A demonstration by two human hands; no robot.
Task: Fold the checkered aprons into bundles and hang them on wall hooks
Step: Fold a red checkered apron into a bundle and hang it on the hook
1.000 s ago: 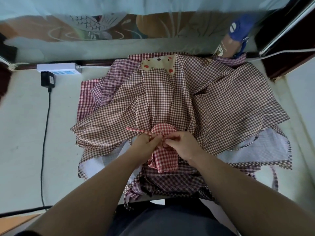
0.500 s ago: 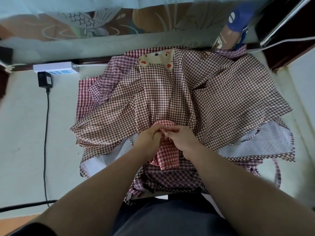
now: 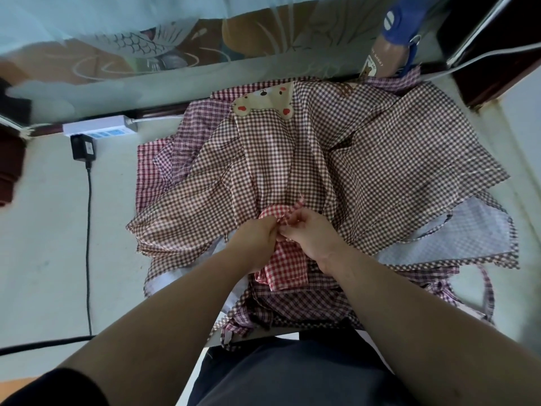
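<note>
Left hand, right hand — both on one red bundle

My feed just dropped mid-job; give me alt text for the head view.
The left hand and right hand pinch the top of a red checkered bundle lying on a pile of brown checkered aprons spread over a white surface. A power strip sits far left.

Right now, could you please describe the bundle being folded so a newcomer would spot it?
Find the brown checkered aprons heaped on the white table. At their near edge, the left hand and right hand grip a small bundle, brighter red than its neighbours.
</note>
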